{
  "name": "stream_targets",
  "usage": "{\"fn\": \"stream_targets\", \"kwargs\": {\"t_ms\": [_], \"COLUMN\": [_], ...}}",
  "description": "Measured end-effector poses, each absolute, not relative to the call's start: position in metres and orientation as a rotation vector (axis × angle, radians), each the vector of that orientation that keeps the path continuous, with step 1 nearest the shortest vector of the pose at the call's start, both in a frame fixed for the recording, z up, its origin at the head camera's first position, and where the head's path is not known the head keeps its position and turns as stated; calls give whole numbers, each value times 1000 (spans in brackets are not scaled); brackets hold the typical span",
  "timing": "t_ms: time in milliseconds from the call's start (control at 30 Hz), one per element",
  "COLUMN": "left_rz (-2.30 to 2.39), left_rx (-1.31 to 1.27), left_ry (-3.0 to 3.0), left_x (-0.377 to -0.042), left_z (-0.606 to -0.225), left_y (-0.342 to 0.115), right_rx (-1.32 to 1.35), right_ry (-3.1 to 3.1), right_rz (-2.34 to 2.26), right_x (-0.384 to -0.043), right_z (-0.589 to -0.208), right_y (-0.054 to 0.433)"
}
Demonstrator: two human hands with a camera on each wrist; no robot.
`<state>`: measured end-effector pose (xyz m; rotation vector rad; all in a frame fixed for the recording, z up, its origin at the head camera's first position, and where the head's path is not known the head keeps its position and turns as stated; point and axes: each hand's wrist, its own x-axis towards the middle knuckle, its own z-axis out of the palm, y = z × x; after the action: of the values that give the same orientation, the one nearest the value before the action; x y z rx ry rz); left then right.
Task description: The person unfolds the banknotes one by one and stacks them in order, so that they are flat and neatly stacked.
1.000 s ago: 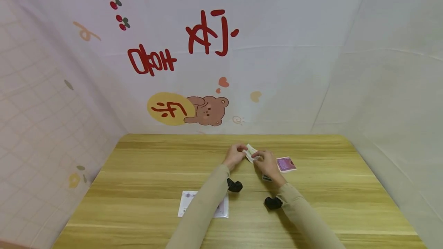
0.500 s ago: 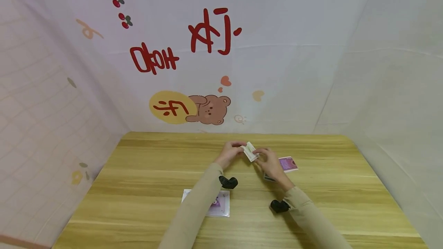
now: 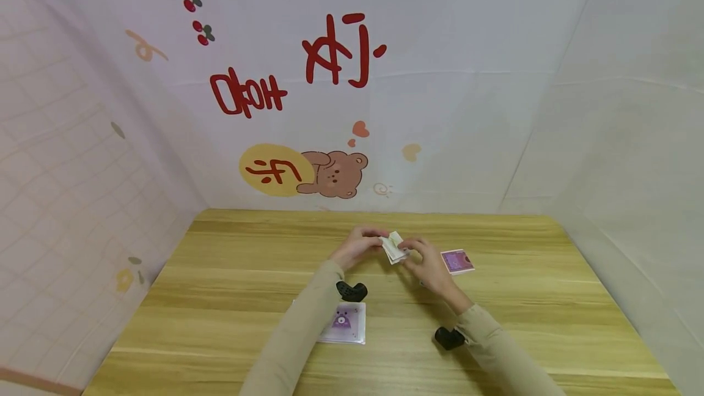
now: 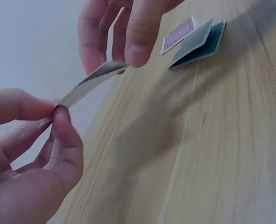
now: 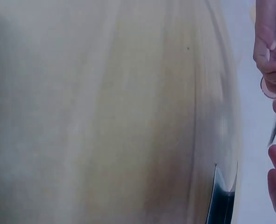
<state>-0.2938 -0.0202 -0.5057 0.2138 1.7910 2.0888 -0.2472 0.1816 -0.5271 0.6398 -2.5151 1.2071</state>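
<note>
A small folded paper (image 3: 392,250), whitish with a pale green patch, is held above the table between both hands. My left hand (image 3: 357,245) pinches its left end between thumb and fingers; the left wrist view shows this pinch on the paper (image 4: 84,88) closely. On the other end, the thumb and fingers of my right hand (image 3: 430,266) grip the paper. Its layers stand a little apart in the head view. Beyond the hands lies a purple-printed paper (image 3: 458,261), and beside it a dark green folded paper (image 4: 198,46) stands partly unfolded, mostly hidden in the head view.
Purple-and-white printed sheets (image 3: 353,324) lie in a stack at the table's front left, partly under my left sleeve. Black wrist cameras (image 3: 449,338) hang at both wrists. A white printed cloth (image 3: 440,109) closes off the table's back and sides.
My left forearm has shifted left, baring more of the printed sheets. The held paper has turned and its layers have spread. My right forearm has swung slightly right.
</note>
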Motion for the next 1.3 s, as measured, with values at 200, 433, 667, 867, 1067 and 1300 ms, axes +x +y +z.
{"fn": "stream_targets", "kwargs": {"t_ms": [200,433,667,867,1067,1300], "left_rz": [1979,1904,1901,1924,1886,1898], "left_rx": [320,414,400,464,586,631], "left_ry": [1759,1755,1668,1533,1528,1659], "left_x": [-290,-283,-275,-271,-266,-259], "left_z": [-503,-503,-507,-509,-508,-511], "left_y": [-33,-42,-46,-48,-46,-40], "right_rx": [717,779,822,741,633,534], "right_ry": [-2567,-2631,-2614,-2599,-2523,-2521], "right_rz": [1164,1244,1266,1288,1369,1510], "right_x": [-238,-228,-221,-218,-217,-219], "right_z": [-523,-519,-520,-520,-518,-521], "right_y": [177,173,166,162,162,166]}}
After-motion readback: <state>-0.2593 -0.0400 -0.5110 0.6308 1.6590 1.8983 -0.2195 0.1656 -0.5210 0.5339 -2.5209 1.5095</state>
